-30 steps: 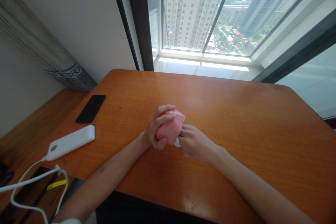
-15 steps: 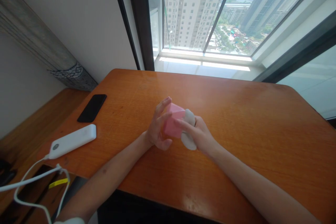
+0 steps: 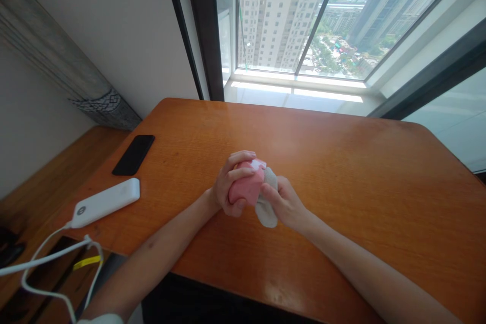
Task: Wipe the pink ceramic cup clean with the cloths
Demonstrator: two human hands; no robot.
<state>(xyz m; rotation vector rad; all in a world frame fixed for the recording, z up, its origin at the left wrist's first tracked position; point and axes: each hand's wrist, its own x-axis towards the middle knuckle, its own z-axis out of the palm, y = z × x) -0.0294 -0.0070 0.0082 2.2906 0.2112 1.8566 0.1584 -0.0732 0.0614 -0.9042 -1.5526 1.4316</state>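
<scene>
Low over the middle of the wooden table, my left hand (image 3: 226, 183) is closed around a pink block (image 3: 246, 190), with fingers over its top and the thumb below. The block has flat faces and a pale, shiny patch on top; I cannot make out what it is exactly. A soft-looking grey-white cloth (image 3: 267, 214) presses against the block's right side. My right hand (image 3: 288, 201) pinches this cloth, thumb on the near side. Part of the cloth hangs below the block. The fingers behind it are hidden.
On the table (image 3: 341, 187), at its left, lie a black phone (image 3: 133, 155) and a white power bank (image 3: 106, 203). A white cable (image 3: 49, 259) with a yellow tag runs from the power bank past the table's left edge. Beyond the back edge is a window (image 3: 288, 25).
My left fingers have closed around the pink block, which has turned and shifted slightly left. My right hand and the cloth have moved slightly down and left.
</scene>
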